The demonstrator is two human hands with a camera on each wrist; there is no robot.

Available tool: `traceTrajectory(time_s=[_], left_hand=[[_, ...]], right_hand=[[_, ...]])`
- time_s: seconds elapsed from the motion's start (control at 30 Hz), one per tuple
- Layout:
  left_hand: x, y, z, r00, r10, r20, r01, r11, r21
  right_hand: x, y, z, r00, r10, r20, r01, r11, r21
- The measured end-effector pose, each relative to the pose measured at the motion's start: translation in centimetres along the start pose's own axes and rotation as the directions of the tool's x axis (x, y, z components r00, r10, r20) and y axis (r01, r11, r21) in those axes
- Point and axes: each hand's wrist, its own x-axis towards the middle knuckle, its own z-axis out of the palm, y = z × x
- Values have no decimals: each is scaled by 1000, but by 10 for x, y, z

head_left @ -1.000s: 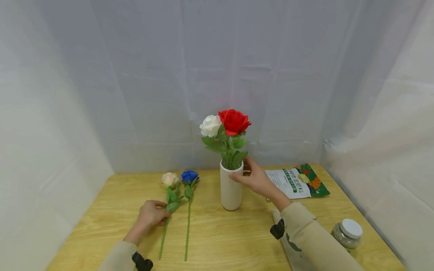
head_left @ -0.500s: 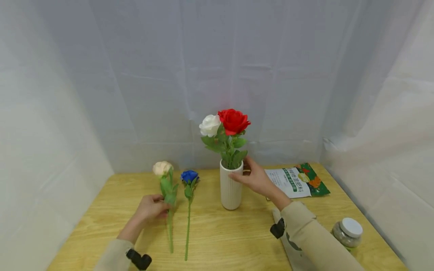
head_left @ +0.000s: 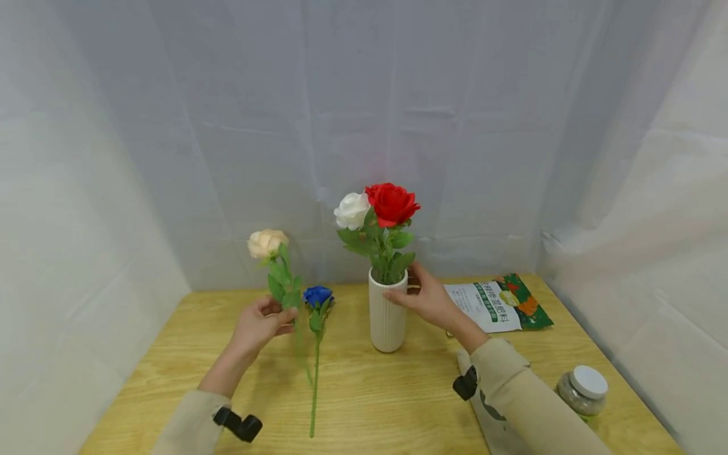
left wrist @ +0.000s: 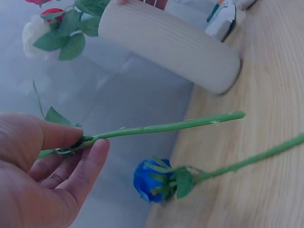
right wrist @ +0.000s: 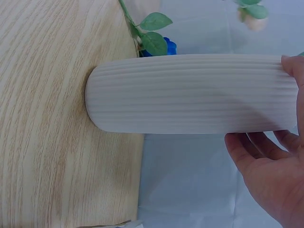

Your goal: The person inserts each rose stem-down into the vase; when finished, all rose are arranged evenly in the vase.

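Note:
My left hand (head_left: 258, 325) pinches the green stem (left wrist: 161, 127) of a cream rose (head_left: 267, 244) just below its leaves. The rose is raised off the table, bloom up and leaning left, its stem end pointing down toward the blue rose. That blue rose (head_left: 318, 297) lies flat on the table, its own stem toward the front. With thumb and fingers, my right hand (head_left: 428, 300) grips the upper part of a ribbed white vase (right wrist: 190, 95) standing upright. A red rose (head_left: 392, 205) and a white rose (head_left: 352, 211) stand in the vase; their lower stems are hidden inside.
Behind the right hand lies a white and green printed packet (head_left: 500, 304). A jar with a white lid (head_left: 589, 383) stands at the right, near a flat beige item (head_left: 493, 423) partly under the right sleeve. White sheeting (head_left: 256, 126) surrounds the wooden table (head_left: 375, 404) at back and sides.
My left hand has lifted the cream rose from the table, raising its bloom up and left while the stem end swings right. The right hand stays on the vase.

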Motion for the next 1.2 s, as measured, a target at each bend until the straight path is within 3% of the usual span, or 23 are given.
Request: traceTrajectory(time_s=[0.27,0.47,0.8,1.2], left_hand=[[4,18,8,997,39,-69,-42,998,-46],[8,27,16,992,55,-114,-70,989,-132],[11,42,33,981,55,-186,-110,946,-304],[16,68,55,972,86,-220,-171,898,-405]], right_hand=[[2,-2,0,1000,0,4,0,1000,4],[2,-2,-1,1000,-9,7,9,1000,5],[0,-1,0,1000,12,4,-12,1000,-5],[-1,1,0,1000,-10,1,10,1000,-2]])
